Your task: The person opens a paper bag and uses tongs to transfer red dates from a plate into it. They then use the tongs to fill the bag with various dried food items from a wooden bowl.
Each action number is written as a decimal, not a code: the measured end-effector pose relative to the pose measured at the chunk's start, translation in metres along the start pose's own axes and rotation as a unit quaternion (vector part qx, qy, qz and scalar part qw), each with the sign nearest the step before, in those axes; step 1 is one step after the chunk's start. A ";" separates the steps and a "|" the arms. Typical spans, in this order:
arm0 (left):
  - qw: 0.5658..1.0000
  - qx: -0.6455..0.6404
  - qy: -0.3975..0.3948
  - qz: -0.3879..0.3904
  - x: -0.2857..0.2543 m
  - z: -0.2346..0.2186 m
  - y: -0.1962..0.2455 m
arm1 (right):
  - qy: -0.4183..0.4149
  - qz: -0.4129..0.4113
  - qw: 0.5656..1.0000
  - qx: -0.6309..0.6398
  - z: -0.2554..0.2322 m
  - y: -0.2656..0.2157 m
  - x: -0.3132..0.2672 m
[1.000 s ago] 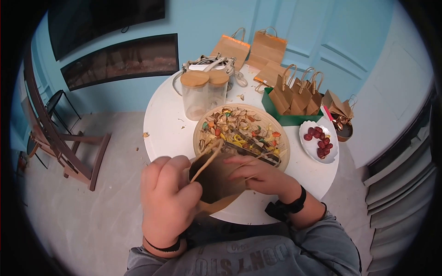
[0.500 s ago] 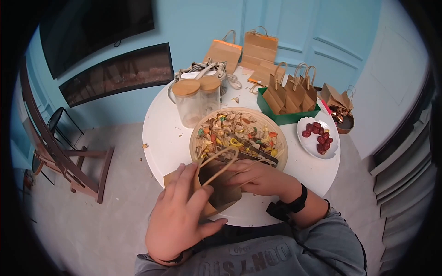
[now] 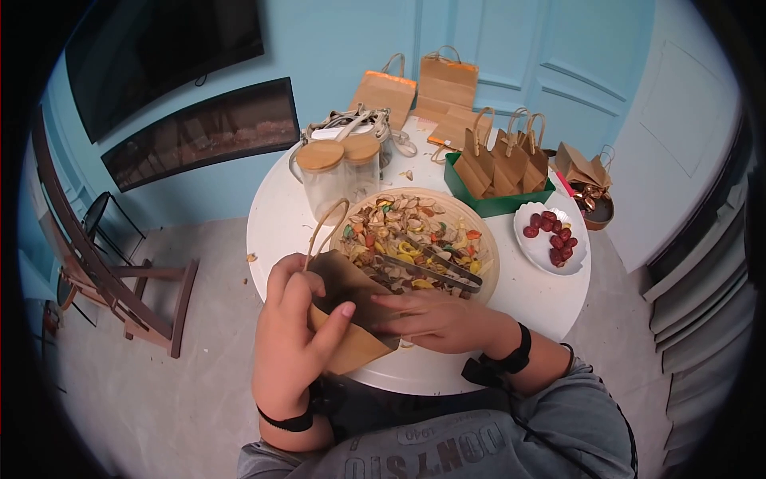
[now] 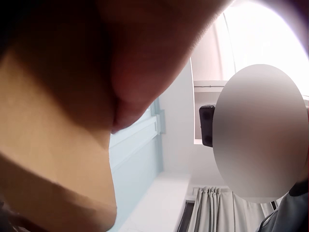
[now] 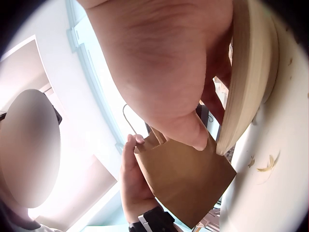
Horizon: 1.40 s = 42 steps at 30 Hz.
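Observation:
A small brown paper bag (image 3: pixel 351 345) is held tilted at the table's near edge, its dark opening facing up. My left hand (image 3: pixel 289 339) grips its left side, fingers at the far rim beside the twisted handle (image 3: pixel 325 231), thumb over the near rim. On the other side my right hand (image 3: pixel 439 321) has its fingers reaching into the opening; in the right wrist view the right thumb (image 5: pixel 195 137) lies against the bag's outside. Behind the bag, metal tongs (image 3: pixel 439 267) lie on a round wooden tray (image 3: pixel 488 281) of dried leaves and coloured pieces.
Two lidded jars (image 3: pixel 325 180) stand beyond the tray at left, near a pale handbag (image 3: pixel 351 124). A green box (image 3: pixel 503 205) holds several small paper bags. The white bowl (image 3: pixel 576 267) has red dates (image 3: pixel 549 219). Larger paper bags (image 3: pixel 447 80) stand at the back.
My left hand loosened from the bag, then took its left side again at the rim. The handle swung from over the opening to upright at the left. My right hand moved slightly left and down.

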<state>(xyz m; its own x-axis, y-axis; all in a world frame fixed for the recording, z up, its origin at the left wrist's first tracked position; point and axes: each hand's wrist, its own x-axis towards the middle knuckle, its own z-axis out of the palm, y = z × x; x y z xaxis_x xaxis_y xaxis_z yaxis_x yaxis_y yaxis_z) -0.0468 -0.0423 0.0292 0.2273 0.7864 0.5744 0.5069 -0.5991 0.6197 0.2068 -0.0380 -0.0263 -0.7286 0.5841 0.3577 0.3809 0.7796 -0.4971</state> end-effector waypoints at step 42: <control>0.998 0.021 -0.044 -0.029 -0.001 0.002 0.012 | 0.056 0.363 0.907 -0.205 -0.029 0.031 -0.017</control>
<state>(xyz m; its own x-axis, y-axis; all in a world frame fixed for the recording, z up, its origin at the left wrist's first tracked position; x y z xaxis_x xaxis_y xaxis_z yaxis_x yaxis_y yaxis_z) -0.0394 -0.0505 0.0349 0.2682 0.8310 0.4873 0.5559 -0.5466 0.6262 0.2472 -0.0172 -0.0247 -0.1470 0.9789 0.1419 0.9338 0.1846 -0.3064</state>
